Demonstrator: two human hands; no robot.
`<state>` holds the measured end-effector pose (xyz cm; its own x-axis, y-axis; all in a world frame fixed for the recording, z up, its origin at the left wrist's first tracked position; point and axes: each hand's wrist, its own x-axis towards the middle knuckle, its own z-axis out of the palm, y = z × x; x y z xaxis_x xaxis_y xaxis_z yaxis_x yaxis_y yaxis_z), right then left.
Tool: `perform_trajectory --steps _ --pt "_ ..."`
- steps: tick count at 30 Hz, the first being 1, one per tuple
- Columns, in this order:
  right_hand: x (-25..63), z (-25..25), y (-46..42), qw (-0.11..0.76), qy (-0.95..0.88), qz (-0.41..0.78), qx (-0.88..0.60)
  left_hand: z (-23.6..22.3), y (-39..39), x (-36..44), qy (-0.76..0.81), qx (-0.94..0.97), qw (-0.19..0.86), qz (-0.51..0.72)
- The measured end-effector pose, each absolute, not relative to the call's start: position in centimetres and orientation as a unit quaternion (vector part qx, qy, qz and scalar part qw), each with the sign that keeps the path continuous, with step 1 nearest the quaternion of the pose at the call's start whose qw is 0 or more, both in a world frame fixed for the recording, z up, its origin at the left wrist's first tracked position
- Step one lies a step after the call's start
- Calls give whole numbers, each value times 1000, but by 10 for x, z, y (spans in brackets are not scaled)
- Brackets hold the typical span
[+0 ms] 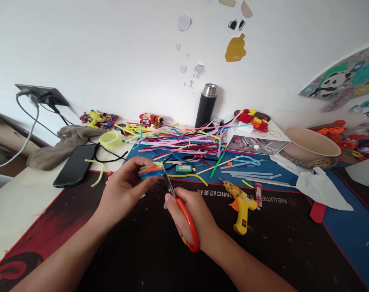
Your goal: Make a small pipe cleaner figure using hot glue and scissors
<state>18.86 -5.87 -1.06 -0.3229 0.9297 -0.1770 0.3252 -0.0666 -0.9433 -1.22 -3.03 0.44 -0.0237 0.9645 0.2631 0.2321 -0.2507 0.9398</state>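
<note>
My left hand is closed around a small flat coil of wound pipe cleaners, striped green, orange and blue, held just above the dark desk mat. My right hand grips red-handled scissors. The blade tips point up and left and meet the right edge of the coil. Both forearms reach in from the bottom of the picture.
A heap of coloured pipe cleaners lies behind the hands. A yellow glue gun rests to the right, a black phone to the left. A black flask, a paper bowl and white paper stand further back and right.
</note>
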Motion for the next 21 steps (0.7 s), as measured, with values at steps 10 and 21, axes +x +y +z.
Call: perform_trajectory --steps 10,21 --pt "193 -15 -53 322 -502 692 -407 -3 -23 -20 468 461 500 564" --pt "198 -5 -53 338 -504 722 -331 0 -24 -19 454 446 511 578"
